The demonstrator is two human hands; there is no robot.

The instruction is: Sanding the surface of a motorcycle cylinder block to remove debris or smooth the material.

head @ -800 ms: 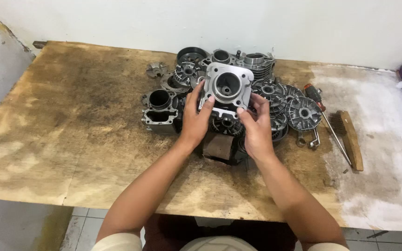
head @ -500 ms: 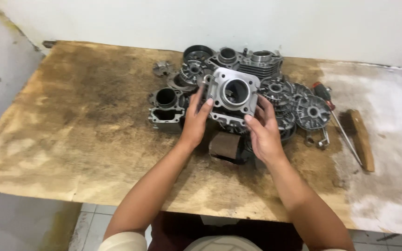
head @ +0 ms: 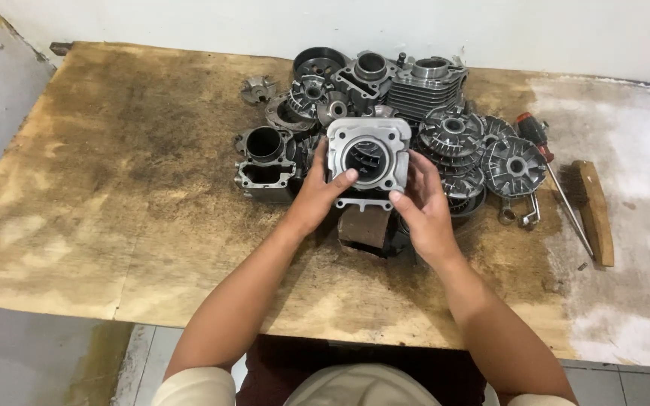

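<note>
Gripping silver cylinder block [head: 369,162] between both hands, bore tilted toward camera, held just above pile of engine parts on stained wooden worktop [head: 114,188]. Left hand [head: 317,197] clamping left edge, thumb pressing near bore rim. Right hand [head: 423,207] closing on lower right edge, fingers spread along side. Lying behind and beside: dark cylinder [head: 266,162] (left), finned cylinder [head: 426,84], round finned discs [head: 453,135]. Resting well right: red-handled screwdriver [head: 547,154], wire brush [head: 592,207].
</note>
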